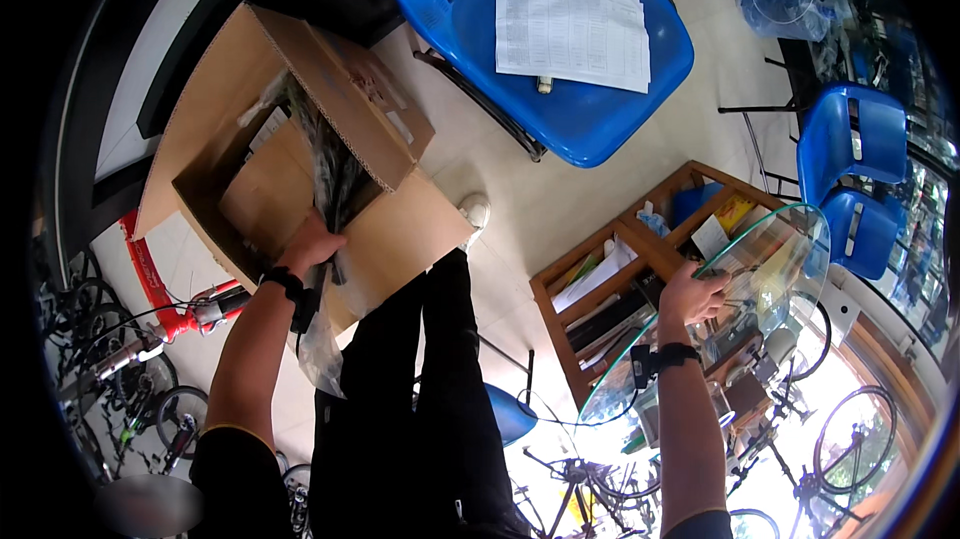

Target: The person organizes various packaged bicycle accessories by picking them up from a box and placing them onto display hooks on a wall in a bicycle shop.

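Note:
My left hand point(312, 245) is at the opening of a cardboard box point(350, 89), its fingers closed round a long dark bundle in clear plastic point(335, 164). One end of the bundle lies inside the box; loose clear wrap point(322, 359) hangs below my wrist. What exactly the plastic covers I cannot make out. Over to the right, my right hand point(693, 295) has its fingers curled at the edge of a clear glass tabletop point(790, 249) with a greenish rim. The glass sits above a wooden table with compartments point(640, 239). Both wrists wear dark bands.
A blue chair point(600, 134) with printed sheets point(570, 24) stands ahead. More blue chairs point(850, 139) are at the right. A red bicycle frame point(150, 274) is close by on the left, with several bicycles behind it. Further bicycles point(575, 474) appear at the lower right.

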The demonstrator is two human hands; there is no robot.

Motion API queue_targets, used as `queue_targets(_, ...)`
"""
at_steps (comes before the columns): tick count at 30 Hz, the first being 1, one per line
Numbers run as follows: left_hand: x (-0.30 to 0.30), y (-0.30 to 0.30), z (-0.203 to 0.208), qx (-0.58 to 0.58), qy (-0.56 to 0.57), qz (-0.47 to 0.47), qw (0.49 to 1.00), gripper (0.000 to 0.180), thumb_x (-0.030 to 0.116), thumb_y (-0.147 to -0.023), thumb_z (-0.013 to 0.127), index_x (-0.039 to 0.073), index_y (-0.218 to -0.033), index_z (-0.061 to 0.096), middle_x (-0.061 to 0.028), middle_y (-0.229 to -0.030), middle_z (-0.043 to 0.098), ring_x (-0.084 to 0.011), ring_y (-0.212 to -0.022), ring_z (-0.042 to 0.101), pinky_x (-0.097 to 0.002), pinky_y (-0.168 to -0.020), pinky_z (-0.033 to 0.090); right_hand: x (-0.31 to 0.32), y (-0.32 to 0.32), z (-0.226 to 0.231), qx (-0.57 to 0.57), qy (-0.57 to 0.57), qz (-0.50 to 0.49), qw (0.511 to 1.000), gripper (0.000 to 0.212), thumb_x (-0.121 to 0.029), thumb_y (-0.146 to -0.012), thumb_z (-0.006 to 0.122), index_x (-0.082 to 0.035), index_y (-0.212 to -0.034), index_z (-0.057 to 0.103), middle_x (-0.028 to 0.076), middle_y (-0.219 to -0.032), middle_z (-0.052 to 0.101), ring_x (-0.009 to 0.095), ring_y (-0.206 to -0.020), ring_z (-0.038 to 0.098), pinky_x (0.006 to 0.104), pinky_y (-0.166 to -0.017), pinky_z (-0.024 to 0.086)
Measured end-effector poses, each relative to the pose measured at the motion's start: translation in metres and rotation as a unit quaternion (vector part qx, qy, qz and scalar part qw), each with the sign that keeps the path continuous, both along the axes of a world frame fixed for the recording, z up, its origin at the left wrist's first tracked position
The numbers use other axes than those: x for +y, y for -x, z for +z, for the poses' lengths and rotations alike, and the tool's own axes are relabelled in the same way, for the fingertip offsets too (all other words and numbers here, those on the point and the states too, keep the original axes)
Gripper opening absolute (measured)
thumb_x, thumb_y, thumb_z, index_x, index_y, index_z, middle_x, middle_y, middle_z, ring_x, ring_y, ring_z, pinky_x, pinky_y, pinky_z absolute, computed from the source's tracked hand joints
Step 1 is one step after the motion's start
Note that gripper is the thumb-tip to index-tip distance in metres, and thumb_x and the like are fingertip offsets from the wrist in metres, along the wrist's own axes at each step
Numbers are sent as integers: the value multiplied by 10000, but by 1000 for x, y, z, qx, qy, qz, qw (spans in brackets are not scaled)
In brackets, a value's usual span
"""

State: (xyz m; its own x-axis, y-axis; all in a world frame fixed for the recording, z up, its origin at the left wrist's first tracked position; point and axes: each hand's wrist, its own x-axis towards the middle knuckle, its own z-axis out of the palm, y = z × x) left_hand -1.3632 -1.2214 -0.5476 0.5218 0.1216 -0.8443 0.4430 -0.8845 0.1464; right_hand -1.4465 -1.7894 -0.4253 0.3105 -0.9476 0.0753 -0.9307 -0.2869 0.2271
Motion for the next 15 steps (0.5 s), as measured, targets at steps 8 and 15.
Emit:
queue_targets(8, 7, 2, -30, 39, -69, -52, 996, 703, 198, -697, 675, -98, -1259, 372, -314, -1234, 512, -427, -1150, 510, -419, -959, 435, -3, 1, -5, -3, 7, 7, 1000, 736, -436, -846, 501, -51, -1424, 259, 290, -1351, 313, 461, -1176, 368, 534, -972, 337)
queue_targets(15, -7, -1, -22, 24, -91, -32, 995, 682, 160, -714, 662, -72, -1277, 356, -298, -1216, 530, -411, -1138, 528, -421, -953, 449, -5, 2, -6, 6, 16, 8, 1000, 733, -427, -847, 499, -57, -1429, 248, 298, -1345, 313, 467, -1170, 370, 543, -949, 356)
